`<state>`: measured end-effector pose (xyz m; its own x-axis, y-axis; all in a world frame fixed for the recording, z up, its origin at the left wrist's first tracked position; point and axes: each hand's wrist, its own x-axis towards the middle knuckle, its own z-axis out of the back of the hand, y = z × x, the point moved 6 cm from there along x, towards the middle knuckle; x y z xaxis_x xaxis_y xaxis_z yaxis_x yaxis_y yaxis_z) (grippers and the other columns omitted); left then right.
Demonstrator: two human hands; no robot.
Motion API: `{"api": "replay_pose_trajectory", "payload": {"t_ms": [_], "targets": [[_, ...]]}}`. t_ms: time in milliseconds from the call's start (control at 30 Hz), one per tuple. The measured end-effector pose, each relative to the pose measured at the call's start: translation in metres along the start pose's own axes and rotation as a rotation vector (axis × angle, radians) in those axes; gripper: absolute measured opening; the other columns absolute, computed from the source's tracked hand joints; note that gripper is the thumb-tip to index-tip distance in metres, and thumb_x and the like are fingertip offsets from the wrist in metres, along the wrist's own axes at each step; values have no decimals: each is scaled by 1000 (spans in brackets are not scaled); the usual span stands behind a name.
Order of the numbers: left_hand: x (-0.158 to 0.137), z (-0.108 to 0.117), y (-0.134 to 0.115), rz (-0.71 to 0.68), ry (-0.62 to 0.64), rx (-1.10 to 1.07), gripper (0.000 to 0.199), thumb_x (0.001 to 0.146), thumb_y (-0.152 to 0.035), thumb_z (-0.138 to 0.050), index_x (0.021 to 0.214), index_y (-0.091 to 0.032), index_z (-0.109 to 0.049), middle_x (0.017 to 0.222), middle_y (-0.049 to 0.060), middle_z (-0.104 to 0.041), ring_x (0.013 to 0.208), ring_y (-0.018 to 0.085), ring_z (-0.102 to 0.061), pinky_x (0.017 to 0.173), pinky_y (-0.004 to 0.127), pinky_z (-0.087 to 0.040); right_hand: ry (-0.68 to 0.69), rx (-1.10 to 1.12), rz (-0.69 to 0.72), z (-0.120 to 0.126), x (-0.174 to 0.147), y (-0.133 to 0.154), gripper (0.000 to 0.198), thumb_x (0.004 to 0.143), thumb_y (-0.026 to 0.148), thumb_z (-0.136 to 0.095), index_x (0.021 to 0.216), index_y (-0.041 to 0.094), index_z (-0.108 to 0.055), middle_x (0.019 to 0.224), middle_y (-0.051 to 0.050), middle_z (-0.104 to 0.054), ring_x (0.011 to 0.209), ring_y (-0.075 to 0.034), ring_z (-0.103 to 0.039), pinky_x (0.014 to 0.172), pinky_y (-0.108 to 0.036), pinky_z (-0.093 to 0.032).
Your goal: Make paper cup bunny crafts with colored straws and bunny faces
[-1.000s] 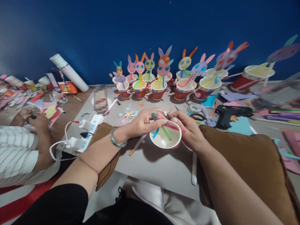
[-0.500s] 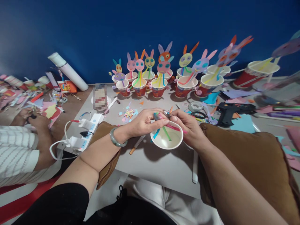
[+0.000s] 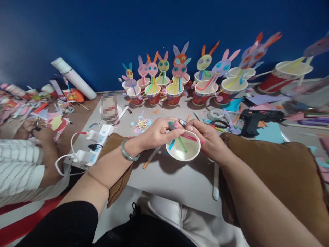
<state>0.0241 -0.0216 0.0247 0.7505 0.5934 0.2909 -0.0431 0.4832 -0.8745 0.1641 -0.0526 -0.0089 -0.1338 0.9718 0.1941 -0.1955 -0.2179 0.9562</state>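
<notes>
A white-lined paper cup [image 3: 183,155], its mouth tilted toward me, is held between my two hands above the table. Blue, green [image 3: 183,144] and pink strips like straws show inside its rim. My left hand [image 3: 159,134], wearing a bangle, is closed at the far left of the rim, thumb on top, beside a small multicoloured patch [image 3: 173,125]. At the right rim my right hand [image 3: 209,141] is closed too, fingers bent over the edge near the pink strip. The fingertips behind the cup are partly hidden.
Several red cups with paper rabbit heads [image 3: 152,93] line the blue wall. A black glue gun [image 3: 253,121] lies right, beyond a brown cushion [image 3: 269,164]. A power strip [image 3: 101,144], paper scraps [image 3: 142,124] and a marker [image 3: 151,157] are near. Another person's hands [image 3: 42,132] hold scissors at left.
The cup has risen very slightly in my hands and the view has shifted a little. Both hands keep their grip on the cup.
</notes>
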Motion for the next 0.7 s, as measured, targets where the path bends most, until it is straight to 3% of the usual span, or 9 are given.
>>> {"api": "replay_pose_trajectory", "payload": {"t_ms": [700], "targets": [[0,5,1,127,21,-31,41,94,-53,-63,79,-15,-65,79,1,-58,67,9,-52,61,24,-43,-72,32,20,-11,0,-7,64,89,82,-50,68,22,-49,65,2,-45,61,-13,-40,57,-28,-35]]}}
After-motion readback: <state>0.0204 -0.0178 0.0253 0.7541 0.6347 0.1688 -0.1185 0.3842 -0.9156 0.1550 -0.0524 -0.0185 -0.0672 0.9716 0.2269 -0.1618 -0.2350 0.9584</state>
